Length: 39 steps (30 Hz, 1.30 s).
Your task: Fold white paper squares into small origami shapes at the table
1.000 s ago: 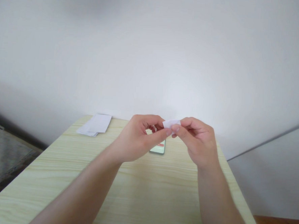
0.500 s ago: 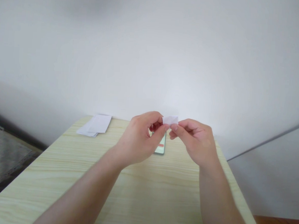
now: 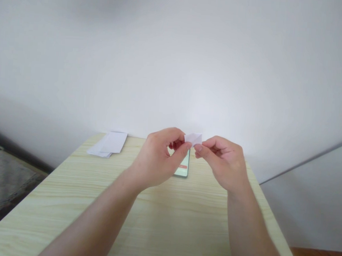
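A small folded piece of white paper [image 3: 194,138] is held up between my two hands, above the far part of the table. Its left end is pinched between the thumb and fingers of my left hand [image 3: 165,154]. At the lower right corner, the thumb and forefinger of my right hand [image 3: 225,158] close on the paper. Faint crease lines cross its face. Below and behind my left hand lies a phone [image 3: 183,172] with a lit greenish screen and a red bar; the hand hides much of it.
Several white paper sheets [image 3: 115,142] lie loosely stacked at the table's back left corner. The pale wood-grain table [image 3: 165,220] stands against a white wall [image 3: 175,58]. On the left, beyond the table edge, is a grey patterned surface [image 3: 2,175].
The folded paper has shifted very slightly left and tilted a little. Both hands keep nearly the same pose.
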Each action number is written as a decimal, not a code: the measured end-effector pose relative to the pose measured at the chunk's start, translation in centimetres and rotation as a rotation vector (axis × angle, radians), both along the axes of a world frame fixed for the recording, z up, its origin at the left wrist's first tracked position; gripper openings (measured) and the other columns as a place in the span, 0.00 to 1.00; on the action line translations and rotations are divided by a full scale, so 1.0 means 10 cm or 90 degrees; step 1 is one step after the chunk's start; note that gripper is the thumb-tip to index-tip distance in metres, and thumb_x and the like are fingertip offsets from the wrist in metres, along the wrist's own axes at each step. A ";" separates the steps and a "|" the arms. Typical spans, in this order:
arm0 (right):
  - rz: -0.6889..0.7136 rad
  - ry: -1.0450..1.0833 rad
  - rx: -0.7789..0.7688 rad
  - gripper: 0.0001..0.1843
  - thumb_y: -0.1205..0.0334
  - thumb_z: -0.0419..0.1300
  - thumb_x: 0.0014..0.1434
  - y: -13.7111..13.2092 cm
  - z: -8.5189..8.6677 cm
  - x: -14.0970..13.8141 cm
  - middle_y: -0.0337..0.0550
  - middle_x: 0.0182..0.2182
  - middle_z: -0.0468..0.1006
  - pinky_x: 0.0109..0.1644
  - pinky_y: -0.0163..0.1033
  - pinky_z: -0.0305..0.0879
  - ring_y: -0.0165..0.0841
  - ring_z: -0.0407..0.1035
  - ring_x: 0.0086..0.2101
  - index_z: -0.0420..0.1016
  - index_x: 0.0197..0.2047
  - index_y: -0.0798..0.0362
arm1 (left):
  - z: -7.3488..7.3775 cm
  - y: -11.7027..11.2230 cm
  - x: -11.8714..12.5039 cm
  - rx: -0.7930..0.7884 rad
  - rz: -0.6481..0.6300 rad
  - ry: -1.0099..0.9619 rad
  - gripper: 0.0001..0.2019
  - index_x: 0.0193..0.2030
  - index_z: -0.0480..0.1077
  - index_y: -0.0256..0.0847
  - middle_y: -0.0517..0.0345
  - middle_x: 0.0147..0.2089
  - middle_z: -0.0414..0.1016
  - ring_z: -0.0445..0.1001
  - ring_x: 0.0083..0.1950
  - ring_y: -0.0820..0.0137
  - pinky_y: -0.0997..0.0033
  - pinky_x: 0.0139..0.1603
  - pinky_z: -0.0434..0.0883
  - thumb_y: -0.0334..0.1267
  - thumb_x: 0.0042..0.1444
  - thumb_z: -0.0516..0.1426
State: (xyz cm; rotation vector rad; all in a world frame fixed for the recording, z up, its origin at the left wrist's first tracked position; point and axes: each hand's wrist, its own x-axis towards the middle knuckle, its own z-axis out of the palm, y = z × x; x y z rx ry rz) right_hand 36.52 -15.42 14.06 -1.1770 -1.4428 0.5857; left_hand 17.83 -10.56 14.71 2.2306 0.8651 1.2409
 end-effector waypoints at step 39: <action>0.005 -0.102 0.065 0.12 0.65 0.61 0.66 -0.01 0.08 -0.05 0.35 0.27 0.73 0.34 0.37 0.59 0.30 0.65 0.30 0.77 0.30 0.51 | 0.12 -0.03 -0.07 -0.114 -0.154 0.076 0.11 0.31 0.69 0.39 0.63 0.30 0.69 0.67 0.33 0.74 0.73 0.33 0.63 0.37 0.66 0.56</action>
